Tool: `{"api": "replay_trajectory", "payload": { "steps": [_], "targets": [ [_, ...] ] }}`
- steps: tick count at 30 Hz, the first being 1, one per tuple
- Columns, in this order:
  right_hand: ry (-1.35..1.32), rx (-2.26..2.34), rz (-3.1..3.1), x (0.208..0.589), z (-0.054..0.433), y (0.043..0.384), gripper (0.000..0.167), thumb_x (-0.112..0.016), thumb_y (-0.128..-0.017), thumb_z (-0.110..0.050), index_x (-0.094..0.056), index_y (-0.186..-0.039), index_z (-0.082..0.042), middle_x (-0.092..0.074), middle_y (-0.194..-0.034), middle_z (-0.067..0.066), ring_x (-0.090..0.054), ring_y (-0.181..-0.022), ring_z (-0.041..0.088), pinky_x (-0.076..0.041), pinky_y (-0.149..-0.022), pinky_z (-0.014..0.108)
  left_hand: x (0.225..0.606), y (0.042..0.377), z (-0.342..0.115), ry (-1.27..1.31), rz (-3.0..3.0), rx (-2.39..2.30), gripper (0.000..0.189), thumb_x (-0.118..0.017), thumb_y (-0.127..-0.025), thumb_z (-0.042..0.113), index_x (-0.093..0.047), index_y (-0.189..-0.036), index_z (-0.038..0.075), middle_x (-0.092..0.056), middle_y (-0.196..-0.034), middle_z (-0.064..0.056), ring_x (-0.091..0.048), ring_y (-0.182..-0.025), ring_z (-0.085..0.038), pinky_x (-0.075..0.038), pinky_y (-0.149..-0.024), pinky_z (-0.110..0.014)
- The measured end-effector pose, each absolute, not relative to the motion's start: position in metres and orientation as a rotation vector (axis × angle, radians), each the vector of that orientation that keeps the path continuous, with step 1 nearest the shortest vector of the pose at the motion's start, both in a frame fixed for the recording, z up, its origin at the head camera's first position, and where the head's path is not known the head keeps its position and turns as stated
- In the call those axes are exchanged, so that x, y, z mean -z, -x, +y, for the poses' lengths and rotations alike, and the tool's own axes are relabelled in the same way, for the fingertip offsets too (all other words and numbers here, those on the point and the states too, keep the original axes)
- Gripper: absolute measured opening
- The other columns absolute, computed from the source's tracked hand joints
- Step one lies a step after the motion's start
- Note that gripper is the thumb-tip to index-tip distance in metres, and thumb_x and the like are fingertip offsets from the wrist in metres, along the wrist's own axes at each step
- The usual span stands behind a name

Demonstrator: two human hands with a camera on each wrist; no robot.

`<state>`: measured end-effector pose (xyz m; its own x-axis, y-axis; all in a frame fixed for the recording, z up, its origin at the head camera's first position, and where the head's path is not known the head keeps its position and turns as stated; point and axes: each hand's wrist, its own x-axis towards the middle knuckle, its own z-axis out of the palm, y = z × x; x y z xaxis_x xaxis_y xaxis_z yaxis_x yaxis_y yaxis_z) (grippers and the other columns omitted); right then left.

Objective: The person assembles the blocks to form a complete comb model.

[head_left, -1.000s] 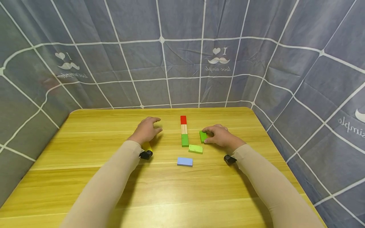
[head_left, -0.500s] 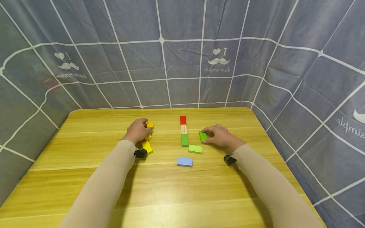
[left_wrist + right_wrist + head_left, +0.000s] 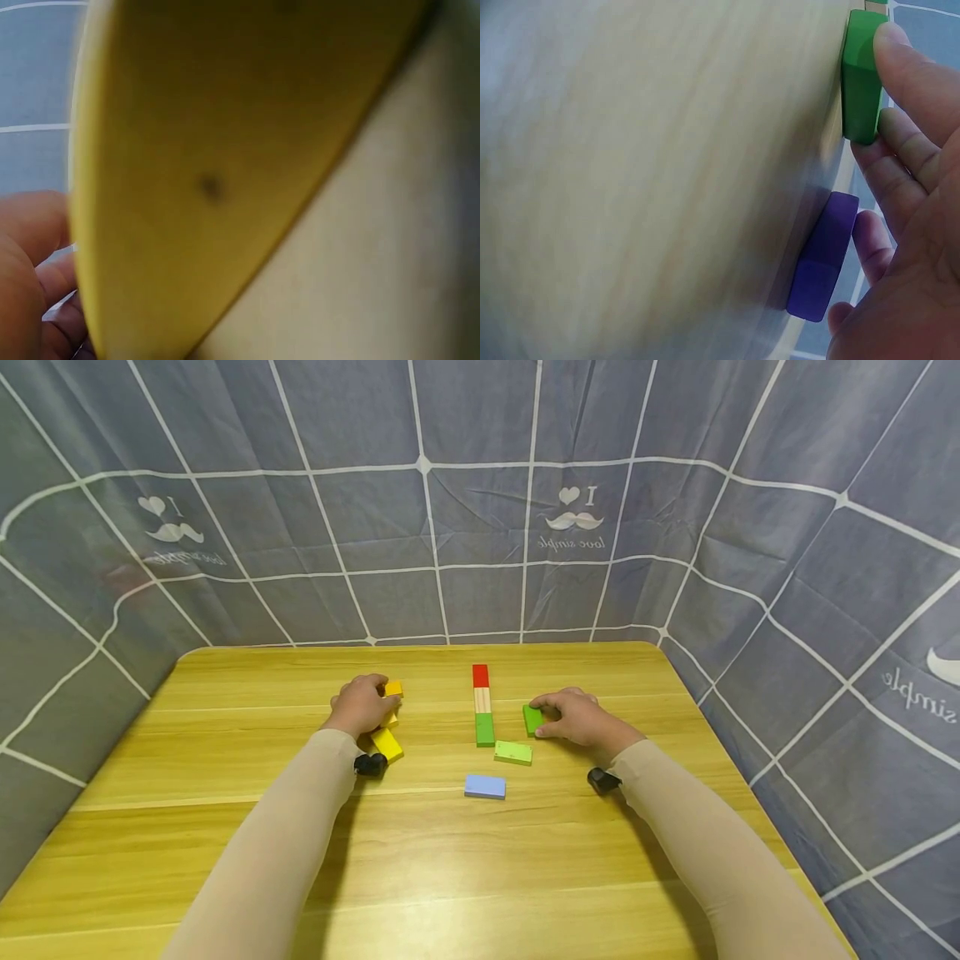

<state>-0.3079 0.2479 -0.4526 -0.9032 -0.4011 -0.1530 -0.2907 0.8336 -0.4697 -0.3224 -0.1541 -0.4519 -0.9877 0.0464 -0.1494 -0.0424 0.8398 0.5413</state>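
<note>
My left hand (image 3: 360, 704) is at the left group of blocks, thumb and index finger at opposite sides of an orange block (image 3: 394, 689). A second, orange-yellow block (image 3: 391, 720) shows below the thumb, partly hidden. Nearer my wrist lies a yellow block (image 3: 387, 745), which fills much of the left wrist view. My right hand (image 3: 581, 718) pinches a green block (image 3: 533, 721) between thumb and fingers, right of the middle row. Below its curled fingers a purple block (image 3: 825, 259) shows in the right wrist view; the hand hides it from the head view.
A row runs away from me in the middle: a green block (image 3: 484, 730), a plain wood piece (image 3: 482, 700) and a red block (image 3: 481, 676). Nearer lie a lime block (image 3: 513, 752) and a light blue block (image 3: 484, 787). A grey curtain (image 3: 480, 552) hangs behind the table (image 3: 480, 877).
My left hand has moved left, from over the space beside the middle row back onto the orange and yellow blocks, uncovering some of them. My right hand stays at the green block.
</note>
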Motion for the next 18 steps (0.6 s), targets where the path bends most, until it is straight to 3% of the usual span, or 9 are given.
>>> {"api": "replay_trajectory", "payload": {
  "steps": [18],
  "targets": [
    [0.54,0.659,2.758,0.452,0.2487,0.3082,0.057,-0.078,-0.096,-0.035,-0.061,-0.149,-0.021,-0.058,-0.152,0.013,-0.039,-0.148,0.042,-0.019,-0.121,0.065,0.4545,0.3207,-0.148,0.066,2.896,-0.881,0.052,-0.057,-0.105,0.027,-0.053,-0.153,0.007,-0.058,-0.147,-0.021,-0.05,-0.127,-0.046,-0.03,-0.1,-0.06]
  ]
}}
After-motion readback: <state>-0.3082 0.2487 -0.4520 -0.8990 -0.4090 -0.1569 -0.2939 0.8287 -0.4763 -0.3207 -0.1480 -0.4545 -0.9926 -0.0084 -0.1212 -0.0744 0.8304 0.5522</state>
